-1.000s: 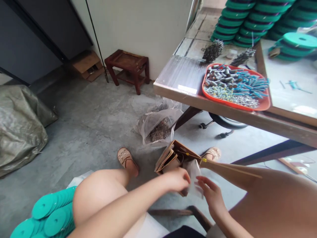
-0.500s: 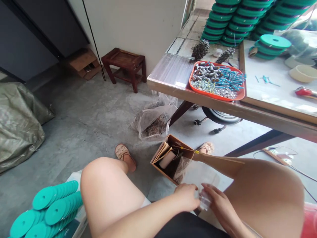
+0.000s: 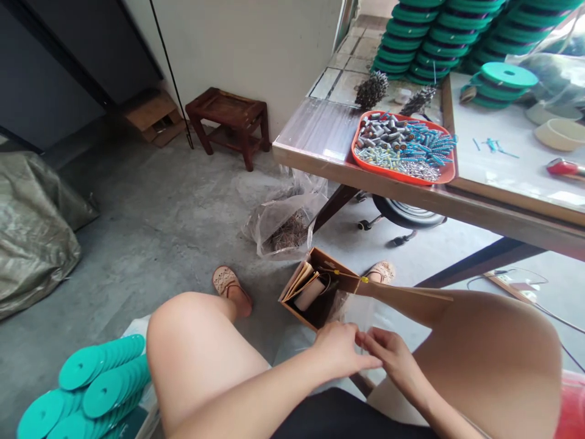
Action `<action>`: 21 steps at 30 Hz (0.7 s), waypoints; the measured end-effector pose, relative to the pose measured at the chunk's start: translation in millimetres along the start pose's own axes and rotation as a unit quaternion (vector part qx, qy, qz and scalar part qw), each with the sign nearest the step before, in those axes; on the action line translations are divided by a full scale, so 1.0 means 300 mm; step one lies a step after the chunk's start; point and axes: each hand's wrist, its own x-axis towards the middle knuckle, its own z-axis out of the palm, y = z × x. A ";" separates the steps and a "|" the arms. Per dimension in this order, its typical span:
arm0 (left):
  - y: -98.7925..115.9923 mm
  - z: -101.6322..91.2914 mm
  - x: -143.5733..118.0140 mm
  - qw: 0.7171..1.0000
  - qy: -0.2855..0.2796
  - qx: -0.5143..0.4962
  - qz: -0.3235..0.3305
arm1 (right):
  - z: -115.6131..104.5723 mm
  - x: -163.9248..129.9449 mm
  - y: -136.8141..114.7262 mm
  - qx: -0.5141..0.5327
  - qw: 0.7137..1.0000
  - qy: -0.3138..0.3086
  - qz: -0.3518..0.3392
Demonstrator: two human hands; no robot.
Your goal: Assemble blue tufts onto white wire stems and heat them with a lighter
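Note:
My left hand [image 3: 336,349] and my right hand [image 3: 392,355] are close together, fingertips nearly meeting, between my knees. Both are closed in a pinch at the edge of a clear plastic bag [image 3: 363,314], which hangs beyond the fingers and is hard to see against the floor. My left thumb points out toward the right hand. Just past the hands stands an open cardboard box [image 3: 299,314], holding folded cardboard, a pale block-like item [image 3: 309,295] and some crumpled clear plastic.
The table [image 3: 315,155] at right bears a red tray [image 3: 400,174] of screws and small metal parts, plus stacked green discs [image 3: 406,39]. More green discs [image 3: 103,393] lie at lower left. A plastic bag of thin scraps [image 3: 290,231] and a wooden stool [image 3: 228,113] stand on the floor.
Both hands have shifted slightly up and left, and their fingertips have come closer together. The bunched plastic that showed between them is now mostly hidden.

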 end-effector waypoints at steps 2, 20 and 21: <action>-0.006 -0.005 0.010 1.000 0.009 -0.007 0.004 | 0.020 0.011 -0.008 0.017 1.000 -0.015 -0.005; -0.081 -0.074 0.093 0.984 0.133 -0.119 -0.018 | 0.025 0.032 0.016 -0.071 0.992 0.057 -0.089; -0.084 -0.079 0.091 0.981 0.158 -0.110 -0.017 | 0.011 0.031 0.020 -0.104 0.986 0.081 -0.103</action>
